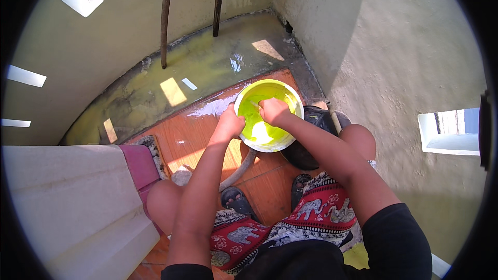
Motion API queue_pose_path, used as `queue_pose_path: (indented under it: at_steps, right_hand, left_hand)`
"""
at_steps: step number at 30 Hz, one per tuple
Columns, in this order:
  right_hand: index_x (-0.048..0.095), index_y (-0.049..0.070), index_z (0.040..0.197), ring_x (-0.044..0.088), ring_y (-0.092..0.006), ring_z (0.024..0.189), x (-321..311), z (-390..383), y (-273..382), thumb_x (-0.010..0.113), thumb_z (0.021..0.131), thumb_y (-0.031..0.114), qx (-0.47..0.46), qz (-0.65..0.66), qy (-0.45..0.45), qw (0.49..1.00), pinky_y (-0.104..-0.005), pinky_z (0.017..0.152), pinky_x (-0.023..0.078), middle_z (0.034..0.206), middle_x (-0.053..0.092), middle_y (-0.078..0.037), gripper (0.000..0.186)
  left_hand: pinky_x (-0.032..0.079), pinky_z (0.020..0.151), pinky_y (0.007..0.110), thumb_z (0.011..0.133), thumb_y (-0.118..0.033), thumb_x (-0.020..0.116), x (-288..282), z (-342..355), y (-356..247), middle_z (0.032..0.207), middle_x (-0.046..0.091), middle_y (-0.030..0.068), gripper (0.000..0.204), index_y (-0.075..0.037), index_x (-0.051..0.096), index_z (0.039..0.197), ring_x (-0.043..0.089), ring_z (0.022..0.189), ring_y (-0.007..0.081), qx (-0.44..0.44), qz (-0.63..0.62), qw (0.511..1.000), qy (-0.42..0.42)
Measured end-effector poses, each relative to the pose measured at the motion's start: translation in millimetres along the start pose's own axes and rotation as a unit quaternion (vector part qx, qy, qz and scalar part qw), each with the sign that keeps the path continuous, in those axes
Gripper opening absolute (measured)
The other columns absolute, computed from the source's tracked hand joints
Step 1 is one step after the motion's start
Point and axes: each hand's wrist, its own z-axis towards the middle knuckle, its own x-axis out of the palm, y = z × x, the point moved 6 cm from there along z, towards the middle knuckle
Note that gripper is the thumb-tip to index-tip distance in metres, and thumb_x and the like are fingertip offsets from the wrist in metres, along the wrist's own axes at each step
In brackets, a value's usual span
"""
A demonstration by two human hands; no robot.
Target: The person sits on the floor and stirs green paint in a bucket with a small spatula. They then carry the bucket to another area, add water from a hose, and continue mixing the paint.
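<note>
A round bucket (291,142) with a pale rim and yellow-green inside stands in front of me, its mouth tilted toward me. Bright glare lies on its lower inner wall, and I cannot tell whether liquid is in it. My left hand (231,122) is closed around the bucket's left rim. Inside its mouth, my right hand (275,111) forms a fist; a small pale tip pokes out from the fingers, but what it belongs to is hidden. The right forearm crosses over the rim.
A black basin (301,154) sits behind the bucket's right side. A grey hose (241,170) curves across the wet orange tiles (267,189). Two dark poles (166,21) lean at the far wall. A pale plastic container (78,207) stands left; a wall (404,62) rises right.
</note>
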Motion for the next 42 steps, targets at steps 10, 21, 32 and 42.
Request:
queue_pose_path:
  at_steps: [10,21,32,42]
  right_hand:
    - [0.074,0.006,0.098,0.07,-0.0311,0.094,40.9,-14.9,-9.7,0.062,0.082,0.023,-0.027,-0.008,0.165,0.986,-0.0403,0.082,0.055,0.099,0.072,-0.018,0.027]
    - [0.074,0.006,0.103,0.07,-0.0314,0.092,-84.3,-10.7,9.7,0.063,0.082,0.027,0.009,-0.015,0.079,0.997,-0.0403,0.084,0.054,0.098,0.071,-0.019,0.031]
    - [0.075,0.004,0.1,0.07,-0.031,0.087,-156.1,-34.2,22.2,0.066,0.081,0.02,-0.034,0.024,0.003,0.999,-0.0383,0.08,0.055,0.096,0.071,-0.019,0.026]
    - [0.074,0.004,0.102,0.07,-0.03,0.086,-153.9,-29.0,10.6,0.065,0.082,0.019,-0.021,0.043,0.031,0.998,-0.038,0.08,0.055,0.095,0.071,-0.018,0.026]
  left_hand:
    - [0.053,0.091,0.041,0.088,-0.007,0.057,-1.6,1.7,-0.8,0.116,0.066,0.0256,0.041,0.005,0.053,0.128,0.066,0.109,0.034,0.045,0.008,0.999,-0.004]
    - [0.049,0.097,0.041,0.087,-0.01,0.058,-30.7,-5.1,-27.5,0.118,0.066,0.0259,0.042,0.007,0.055,0.125,0.064,0.113,0.0347,0.041,0.041,0.998,-0.025]
    - [0.057,0.085,0.041,0.09,-0.012,0.055,-25.3,6.1,-20.9,0.116,0.065,0.0271,0.042,0.007,0.053,0.127,0.068,0.104,0.0337,0.038,0.063,0.997,-0.022]
    - [0.058,0.083,0.042,0.091,-0.013,0.054,-25.8,4.0,-25.8,0.115,0.065,0.0275,0.041,0.007,0.052,0.127,0.068,0.104,0.0344,0.039,0.094,0.994,-0.029]
